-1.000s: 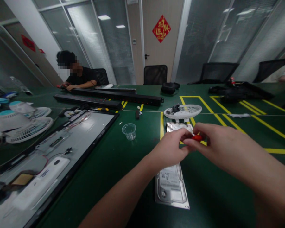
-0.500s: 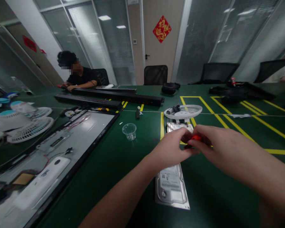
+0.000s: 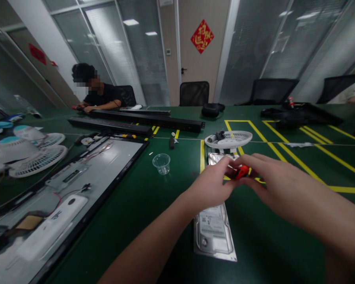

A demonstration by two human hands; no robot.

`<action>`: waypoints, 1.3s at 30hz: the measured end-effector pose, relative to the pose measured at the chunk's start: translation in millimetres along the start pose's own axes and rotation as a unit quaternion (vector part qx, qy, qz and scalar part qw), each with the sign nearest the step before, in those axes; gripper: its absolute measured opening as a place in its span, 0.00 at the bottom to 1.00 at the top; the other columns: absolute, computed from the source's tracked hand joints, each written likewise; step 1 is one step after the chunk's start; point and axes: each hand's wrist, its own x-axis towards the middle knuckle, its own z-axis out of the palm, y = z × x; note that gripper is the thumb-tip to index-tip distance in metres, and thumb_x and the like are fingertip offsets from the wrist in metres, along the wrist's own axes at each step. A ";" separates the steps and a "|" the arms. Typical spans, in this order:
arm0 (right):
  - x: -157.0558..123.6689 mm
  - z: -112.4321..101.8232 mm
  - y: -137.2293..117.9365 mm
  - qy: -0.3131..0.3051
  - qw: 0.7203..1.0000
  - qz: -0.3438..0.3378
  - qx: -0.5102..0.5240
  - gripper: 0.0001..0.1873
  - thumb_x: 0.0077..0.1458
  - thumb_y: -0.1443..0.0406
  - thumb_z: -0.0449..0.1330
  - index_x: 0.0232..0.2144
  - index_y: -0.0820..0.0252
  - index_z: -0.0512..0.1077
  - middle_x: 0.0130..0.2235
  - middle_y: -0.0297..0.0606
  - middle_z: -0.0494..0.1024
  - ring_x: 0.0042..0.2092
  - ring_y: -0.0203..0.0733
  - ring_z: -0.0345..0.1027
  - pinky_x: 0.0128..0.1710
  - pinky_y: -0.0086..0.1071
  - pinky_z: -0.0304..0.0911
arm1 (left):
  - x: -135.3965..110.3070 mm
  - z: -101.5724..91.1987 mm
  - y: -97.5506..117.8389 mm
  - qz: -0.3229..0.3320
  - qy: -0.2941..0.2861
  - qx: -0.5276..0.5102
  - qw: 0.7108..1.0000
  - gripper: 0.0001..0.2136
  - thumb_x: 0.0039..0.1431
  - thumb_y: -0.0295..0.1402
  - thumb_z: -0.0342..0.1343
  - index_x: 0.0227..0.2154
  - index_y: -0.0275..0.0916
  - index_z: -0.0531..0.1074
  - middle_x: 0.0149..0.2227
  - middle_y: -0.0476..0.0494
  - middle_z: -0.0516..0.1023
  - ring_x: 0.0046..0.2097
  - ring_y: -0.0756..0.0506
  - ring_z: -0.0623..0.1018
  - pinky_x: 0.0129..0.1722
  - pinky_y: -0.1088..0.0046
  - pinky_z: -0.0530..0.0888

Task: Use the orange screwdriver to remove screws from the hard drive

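A small red-and-black object (image 3: pixel 241 172) is held between the fingertips of both hands, above the table; its full shape is hidden by the fingers. My left hand (image 3: pixel 213 183) closes on its left side in a pinch. From the right, my right hand (image 3: pixel 268 173) is curled with thumb and fingers around the other side. Below the hands lies a silver hard drive (image 3: pixel 215 232) with a white label, its far end covered by my left hand. Beyond them sits another silver metal piece (image 3: pixel 217 157), partly hidden.
A clear plastic cup (image 3: pixel 161 165) stands left of my hands. A large flat panel (image 3: pixel 121 154) with electronics fills the left side, beside white fan parts (image 3: pixel 38 161). A white grille dish (image 3: pixel 242 139) holds dark parts. Long black bars (image 3: pixel 154 119) lie near a seated person (image 3: pixel 102 94).
My fingers have shifted around the red-and-black object, so more of it shows now. My right hand's fingers have tilted slightly upward. The hard drive and cup stay in place.
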 end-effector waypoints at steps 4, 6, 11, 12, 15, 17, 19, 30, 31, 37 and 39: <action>1.8 1.3 1.2 -0.033 0.999 0.021 -0.015 0.22 0.61 0.73 0.53 0.54 0.57 0.77 0.52 0.50 0.83 0.48 0.59 0.81 0.45 0.50 0.73 | -0.4 2.1 -0.8 -0.008 0.002 0.000 1.000 0.15 0.67 0.26 0.61 0.54 0.42 0.70 0.53 0.37 0.84 0.55 0.38 0.83 0.57 0.55 0.78; 2.4 -0.4 0.9 -0.052 0.998 0.039 -0.013 0.18 0.62 0.71 0.54 0.50 0.57 0.78 0.49 0.49 0.84 0.45 0.57 0.81 0.42 0.48 0.72 | -0.3 2.4 0.1 0.005 0.000 0.010 1.000 0.15 0.66 0.28 0.63 0.53 0.41 0.72 0.53 0.37 0.84 0.55 0.38 0.83 0.57 0.56 0.78; 2.8 -6.1 -5.2 -0.073 0.994 0.080 -0.020 0.09 0.67 0.58 0.58 0.40 0.54 0.76 0.36 0.43 0.83 0.33 0.51 0.76 0.30 0.39 0.62 | 0.9 -0.1 5.2 0.022 0.000 0.042 0.999 0.13 0.60 0.31 0.69 0.45 0.38 0.75 0.48 0.39 0.84 0.49 0.40 0.82 0.48 0.64 0.78; 3.1 -6.8 -7.1 -0.075 0.993 0.084 -0.024 0.12 0.67 0.55 0.58 0.40 0.54 0.76 0.35 0.42 0.83 0.32 0.50 0.75 0.29 0.38 0.60 | 0.9 -0.8 6.1 0.021 0.001 0.050 0.999 0.11 0.59 0.31 0.69 0.43 0.38 0.75 0.46 0.40 0.84 0.47 0.41 0.82 0.45 0.66 0.77; 4.5 -7.8 -11.5 -0.090 0.989 0.110 -0.039 0.17 0.66 0.48 0.58 0.39 0.52 0.76 0.33 0.42 0.82 0.31 0.51 0.74 0.29 0.38 0.59 | 0.3 -2.2 7.4 0.021 -0.006 0.063 0.998 0.08 0.58 0.29 0.66 0.39 0.38 0.75 0.42 0.43 0.84 0.43 0.43 0.81 0.40 0.69 0.74; 5.2 -8.1 -12.7 -0.101 0.986 0.123 -0.048 0.21 0.65 0.43 0.57 0.38 0.52 0.76 0.32 0.43 0.81 0.31 0.52 0.75 0.29 0.39 0.58 | -0.3 -2.2 6.8 0.019 -0.014 0.062 0.998 0.07 0.59 0.28 0.65 0.39 0.38 0.75 0.42 0.44 0.84 0.43 0.43 0.81 0.40 0.70 0.74; 5.4 -8.4 -12.2 -0.105 0.984 0.130 -0.055 0.24 0.64 0.40 0.57 0.37 0.51 0.77 0.31 0.43 0.81 0.31 0.54 0.75 0.29 0.40 0.59 | -0.7 -1.6 5.6 0.016 -0.014 0.056 0.998 0.06 0.59 0.27 0.64 0.40 0.38 0.76 0.42 0.43 0.85 0.43 0.43 0.82 0.41 0.69 0.75; 0.3 0.7 -0.7 -0.046 0.998 0.033 0.004 0.23 0.60 0.70 0.59 0.56 0.53 0.76 0.51 0.47 0.84 0.47 0.58 0.81 0.45 0.50 0.73 | -1.1 -0.1 3.7 -0.002 0.001 -0.001 1.000 0.15 0.64 0.27 0.65 0.52 0.41 0.72 0.51 0.38 0.85 0.54 0.38 0.84 0.53 0.60 0.79; 0.2 1.5 -0.2 -0.043 0.999 0.030 0.000 0.23 0.60 0.71 0.58 0.55 0.54 0.76 0.51 0.47 0.84 0.46 0.58 0.81 0.45 0.50 0.73 | -1.2 -0.1 3.9 -0.001 0.001 0.002 1.000 0.15 0.64 0.27 0.65 0.51 0.41 0.72 0.52 0.38 0.84 0.54 0.38 0.84 0.53 0.59 0.79; 0.2 -3.7 -3.7 -0.065 0.996 0.060 -0.011 0.08 0.65 0.58 0.60 0.41 0.54 0.76 0.36 0.42 0.83 0.34 0.51 0.77 0.30 0.40 0.64 | -0.7 -1.8 5.2 0.025 -0.006 0.016 1.000 0.15 0.60 0.28 0.67 0.48 0.38 0.74 0.50 0.39 0.84 0.51 0.40 0.83 0.49 0.64 0.78; 0.5 -5.5 -6.0 -0.064 0.995 0.074 -0.026 0.11 0.65 0.54 0.61 0.39 0.54 0.75 0.33 0.41 0.82 0.30 0.49 0.74 0.27 0.37 0.59 | 0.1 -2.5 5.5 0.030 -0.007 0.035 0.999 0.11 0.58 0.28 0.67 0.43 0.38 0.75 0.46 0.41 0.84 0.46 0.42 0.82 0.44 0.67 0.76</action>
